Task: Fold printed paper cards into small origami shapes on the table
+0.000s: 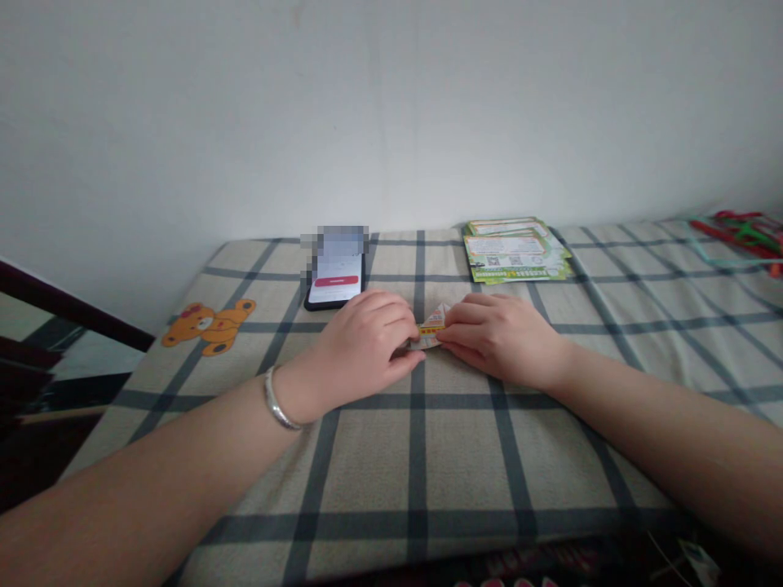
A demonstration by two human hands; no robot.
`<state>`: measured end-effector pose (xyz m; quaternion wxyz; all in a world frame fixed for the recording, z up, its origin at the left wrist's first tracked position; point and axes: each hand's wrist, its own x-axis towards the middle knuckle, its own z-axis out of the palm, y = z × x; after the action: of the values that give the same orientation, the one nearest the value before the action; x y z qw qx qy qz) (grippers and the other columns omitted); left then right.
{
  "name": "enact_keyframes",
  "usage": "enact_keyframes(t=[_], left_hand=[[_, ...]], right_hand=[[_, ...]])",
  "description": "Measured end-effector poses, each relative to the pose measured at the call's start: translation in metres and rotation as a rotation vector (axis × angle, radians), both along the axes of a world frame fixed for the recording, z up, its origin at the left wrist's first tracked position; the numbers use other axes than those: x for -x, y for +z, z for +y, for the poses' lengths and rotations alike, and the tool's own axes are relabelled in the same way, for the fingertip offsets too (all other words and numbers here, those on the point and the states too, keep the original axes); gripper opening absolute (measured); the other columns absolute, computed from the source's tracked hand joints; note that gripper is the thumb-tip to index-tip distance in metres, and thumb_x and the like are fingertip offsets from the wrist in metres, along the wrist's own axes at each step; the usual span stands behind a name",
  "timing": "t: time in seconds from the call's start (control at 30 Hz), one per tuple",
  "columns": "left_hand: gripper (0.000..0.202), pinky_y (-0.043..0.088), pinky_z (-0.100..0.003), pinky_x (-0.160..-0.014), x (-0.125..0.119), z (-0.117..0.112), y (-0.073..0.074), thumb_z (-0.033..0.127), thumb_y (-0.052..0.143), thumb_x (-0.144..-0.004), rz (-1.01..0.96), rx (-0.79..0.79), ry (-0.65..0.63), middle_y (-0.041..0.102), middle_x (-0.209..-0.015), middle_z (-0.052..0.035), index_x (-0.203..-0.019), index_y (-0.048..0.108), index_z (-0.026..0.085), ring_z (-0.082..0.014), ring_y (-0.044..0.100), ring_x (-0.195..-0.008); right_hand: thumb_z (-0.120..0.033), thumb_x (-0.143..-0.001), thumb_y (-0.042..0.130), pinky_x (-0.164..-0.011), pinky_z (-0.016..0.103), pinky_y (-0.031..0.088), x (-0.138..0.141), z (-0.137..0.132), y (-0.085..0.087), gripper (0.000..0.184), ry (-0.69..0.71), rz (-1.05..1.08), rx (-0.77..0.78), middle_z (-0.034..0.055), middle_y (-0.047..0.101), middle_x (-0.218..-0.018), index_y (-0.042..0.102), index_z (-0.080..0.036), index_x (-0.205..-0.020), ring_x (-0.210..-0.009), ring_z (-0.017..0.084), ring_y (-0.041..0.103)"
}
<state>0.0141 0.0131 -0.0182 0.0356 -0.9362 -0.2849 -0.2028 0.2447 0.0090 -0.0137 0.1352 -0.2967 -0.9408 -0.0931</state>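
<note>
A small piece of folded printed paper (433,324), white with a yellow band and a pointed top, sits low over the checked tablecloth. My left hand (370,338), with a silver bangle on its wrist, pinches the paper's left end between thumb and fingers. At the right end, the fingertips of my right hand (498,336) are closed on the same paper. Both hands cover part of it, so its full shape is hidden.
A phone (336,277) with its screen lit lies behind my left hand. Green printed sheets (514,251) are stacked near the wall. An orange bear figure (208,326) is at the left, and red and green items (749,236) lie far right. The tablecloth (367,473) covers the table.
</note>
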Motion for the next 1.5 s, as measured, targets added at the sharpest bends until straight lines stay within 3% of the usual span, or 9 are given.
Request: enact_keyframes(t=[0.23, 0.37, 0.67, 0.93, 0.97, 1.07, 1.13, 1.27, 1.5], left_hand=[[0.017, 0.044, -0.042, -0.088, -0.01, -0.002, 0.002, 0.031, 0.066, -0.084, 0.032, -0.081, 0.111, 0.065, -0.087, -0.0053, -0.079, 0.064, 0.016, -0.0242, 0.057, -0.094], [0.019, 0.043, -0.04, -0.084, -0.012, 0.003, -0.002, 0.03, 0.063, -0.086, -0.024, -0.034, 0.172, 0.063, -0.084, -0.004, -0.074, 0.063, 0.017, -0.0222, 0.056, -0.089], [0.016, 0.042, -0.04, -0.084, -0.014, 0.006, -0.007, 0.028, 0.066, -0.083, -0.072, 0.055, 0.292, 0.06, -0.099, -0.0055, -0.075, 0.059, 0.017, -0.0231, 0.054, -0.095], [0.008, 0.045, -0.04, -0.086, -0.011, 0.006, -0.005, 0.021, 0.063, -0.083, -0.065, 0.054, 0.263, 0.061, -0.096, -0.0055, -0.079, 0.058, 0.017, -0.0224, 0.055, -0.095], [0.005, 0.045, -0.04, -0.088, -0.01, 0.007, -0.005, 0.02, 0.063, -0.083, -0.074, 0.061, 0.243, 0.062, -0.098, -0.0057, -0.083, 0.059, 0.016, -0.0224, 0.055, -0.097], [0.026, 0.044, -0.042, -0.098, -0.007, 0.011, -0.008, 0.013, 0.06, -0.085, -0.085, 0.062, 0.113, 0.061, -0.116, -0.0057, -0.109, 0.06, 0.019, -0.0214, 0.053, -0.111], [0.034, 0.042, -0.043, -0.103, -0.004, 0.012, -0.009, 0.01, 0.056, -0.087, -0.052, 0.048, 0.046, 0.058, -0.126, -0.0041, -0.117, 0.06, 0.025, -0.0204, 0.051, -0.118], [0.035, 0.042, -0.044, -0.103, -0.002, 0.009, -0.008, 0.009, 0.054, -0.088, -0.003, 0.022, 0.006, 0.058, -0.128, -0.0022, -0.114, 0.065, 0.029, -0.0207, 0.05, -0.12], [0.014, 0.045, -0.045, -0.099, -0.006, 0.004, -0.001, 0.02, 0.053, -0.09, -0.004, 0.009, 0.023, 0.063, -0.12, -0.0055, -0.092, 0.066, 0.017, -0.023, 0.055, -0.113]], right_hand=[[-0.025, -0.093, 0.049, -0.07, 0.03, 0.039, 0.004, 0.004, -0.003, 0.023, -0.059, 0.105, 0.105, 0.0052, 0.064, -0.084, 0.069, -0.018, -0.085, -0.079, 0.018, 0.054], [-0.024, -0.091, 0.052, -0.071, 0.029, 0.041, 0.006, 0.007, -0.006, 0.018, -0.096, 0.188, 0.174, 0.0049, 0.064, -0.083, 0.068, -0.018, -0.086, -0.079, 0.018, 0.056], [-0.02, -0.086, 0.058, -0.071, 0.028, 0.043, 0.005, 0.013, -0.007, 0.008, -0.187, 0.286, 0.294, 0.0041, 0.066, -0.085, 0.066, -0.018, -0.087, -0.08, 0.017, 0.059], [-0.02, -0.085, 0.059, -0.07, 0.027, 0.043, -0.003, 0.009, 0.0, 0.007, -0.231, 0.239, 0.259, 0.0045, 0.064, -0.084, 0.065, -0.018, -0.088, -0.078, 0.017, 0.058], [-0.022, -0.086, 0.059, -0.068, 0.027, 0.043, -0.006, 0.009, 0.002, 0.007, -0.245, 0.221, 0.26, 0.0045, 0.064, -0.084, 0.065, -0.018, -0.089, -0.077, 0.017, 0.058], [-0.039, -0.084, 0.064, -0.063, 0.028, 0.042, -0.018, 0.012, 0.006, 0.02, -0.33, 0.146, 0.26, 0.0034, 0.064, -0.084, 0.066, -0.021, -0.093, -0.074, 0.017, 0.058], [-0.04, -0.082, 0.065, -0.06, 0.027, 0.042, -0.025, 0.015, 0.008, 0.021, -0.359, 0.147, 0.306, 0.0021, 0.065, -0.082, 0.065, -0.022, -0.093, -0.069, 0.015, 0.057], [-0.04, -0.08, 0.068, -0.058, 0.025, 0.04, -0.03, 0.018, 0.01, 0.021, -0.352, 0.149, 0.38, 0.0007, 0.065, -0.081, 0.065, -0.022, -0.091, -0.067, 0.014, 0.056], [-0.04, -0.081, 0.066, -0.056, 0.026, 0.037, -0.023, 0.012, 0.009, 0.019, -0.323, 0.148, 0.355, 0.0005, 0.064, -0.078, 0.066, -0.022, -0.087, -0.065, 0.013, 0.054]])
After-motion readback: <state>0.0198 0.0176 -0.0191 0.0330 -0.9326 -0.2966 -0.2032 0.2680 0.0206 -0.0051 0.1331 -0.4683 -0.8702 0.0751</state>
